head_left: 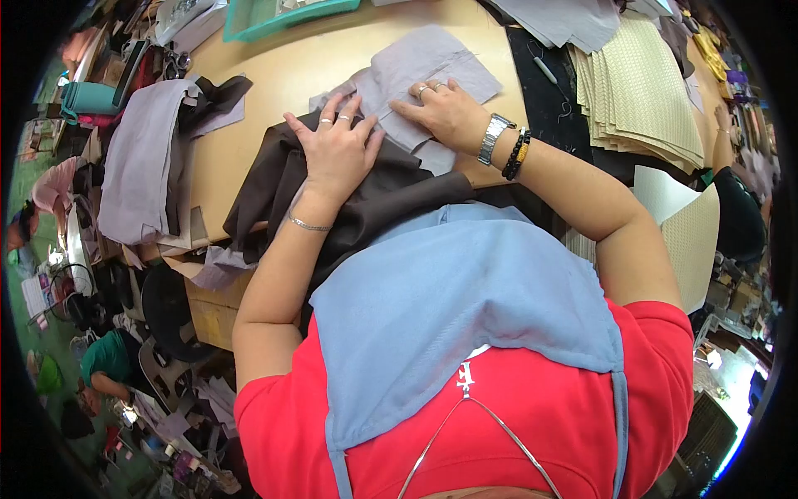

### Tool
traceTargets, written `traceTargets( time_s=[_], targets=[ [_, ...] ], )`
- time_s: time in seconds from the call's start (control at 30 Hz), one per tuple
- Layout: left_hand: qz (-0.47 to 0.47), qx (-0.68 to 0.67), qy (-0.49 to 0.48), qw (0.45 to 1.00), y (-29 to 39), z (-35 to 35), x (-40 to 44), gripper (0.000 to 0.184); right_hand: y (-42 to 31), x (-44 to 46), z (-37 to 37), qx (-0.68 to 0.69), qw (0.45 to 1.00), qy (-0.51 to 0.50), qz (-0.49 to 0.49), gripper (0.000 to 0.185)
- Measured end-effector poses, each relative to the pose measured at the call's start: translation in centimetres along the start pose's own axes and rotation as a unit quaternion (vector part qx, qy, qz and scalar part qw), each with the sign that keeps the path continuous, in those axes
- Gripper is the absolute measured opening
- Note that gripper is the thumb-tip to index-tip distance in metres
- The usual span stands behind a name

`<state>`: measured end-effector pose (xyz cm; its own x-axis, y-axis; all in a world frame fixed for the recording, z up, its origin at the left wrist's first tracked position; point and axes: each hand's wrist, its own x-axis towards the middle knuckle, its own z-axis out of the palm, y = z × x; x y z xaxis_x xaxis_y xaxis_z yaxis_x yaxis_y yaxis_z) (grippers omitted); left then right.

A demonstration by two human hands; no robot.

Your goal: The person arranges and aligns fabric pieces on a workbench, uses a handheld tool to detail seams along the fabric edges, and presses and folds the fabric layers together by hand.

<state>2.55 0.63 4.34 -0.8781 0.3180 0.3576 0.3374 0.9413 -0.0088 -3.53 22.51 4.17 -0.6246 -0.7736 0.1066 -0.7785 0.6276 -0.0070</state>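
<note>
My left hand (pixel 338 150) rests with spread fingers where the dark brown fabric (pixel 274 179) meets a light grey-lilac fabric piece (pixel 424 62). The fingers of my right hand (pixel 445 112) lie outstretched on that lilac piece, pressing it against the wooden table. Neither hand grips anything. The lilac piece shows creases and a seam-like line. The dark fabric drapes in folds over the table's near edge and partly onto my lap, beneath my left wrist.
The wooden table (pixel 307 62) carries a teal tray (pixel 291 18) at the back. Lilac and dark fabric pieces (pixel 145 166) hang off its left side. Stacked cream textured sheets (pixel 640 96) lie at right, beside a pen-like tool (pixel 545 70) on black material. Other people sit at both sides.
</note>
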Motion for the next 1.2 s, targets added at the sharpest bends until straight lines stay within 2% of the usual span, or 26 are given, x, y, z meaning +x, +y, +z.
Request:
traceTargets(
  time_s=[0.13, 0.27, 0.43, 0.67, 0.77, 0.87, 0.97, 1.2],
  targets=[
    [0.005, 0.021, -0.011, 1.000, 0.1, -0.4, 0.2, 0.020, -0.5, 0.3, 0.2, -0.003, 1.000, -0.006, -0.001, 0.047],
    [0.002, -0.030, -0.005, 1.000, -0.5, -0.7, 0.2, 0.020, -0.7, 0.3, 0.0, -0.007, 1.000, 0.010, -0.017, 0.048],
    [-0.007, -0.044, -0.013, 0.999, -0.7, -0.6, 0.1, 0.019, -1.0, 0.6, -0.9, -0.005, 1.000, -0.024, -0.019, 0.052],
    [0.060, 0.029, -0.029, 0.997, -0.8, -0.8, -0.2, 0.020, -0.9, 1.0, -1.2, -0.013, 0.997, -0.072, -0.030, 0.056],
    [0.078, 0.032, -0.022, 0.996, -0.9, -0.8, -0.6, 0.020, -0.7, 1.0, -1.1, 0.025, 0.997, -0.060, -0.036, 0.043],
    [0.071, 0.016, -0.020, 0.997, -0.9, -0.6, -0.7, 0.019, -1.3, 0.5, -1.3, 0.022, 0.998, -0.051, -0.015, 0.042],
    [0.061, 0.001, -0.019, 0.998, -0.8, -0.5, -0.8, 0.017, -1.5, 0.2, -0.8, 0.020, 0.997, -0.066, 0.046, 0.051],
    [0.042, -0.037, 0.012, 0.998, -0.9, 0.1, -1.3, 0.016, 2.0, -1.7, 0.0, 0.021, 0.986, -0.060, 0.154, 0.051]
  ],
)
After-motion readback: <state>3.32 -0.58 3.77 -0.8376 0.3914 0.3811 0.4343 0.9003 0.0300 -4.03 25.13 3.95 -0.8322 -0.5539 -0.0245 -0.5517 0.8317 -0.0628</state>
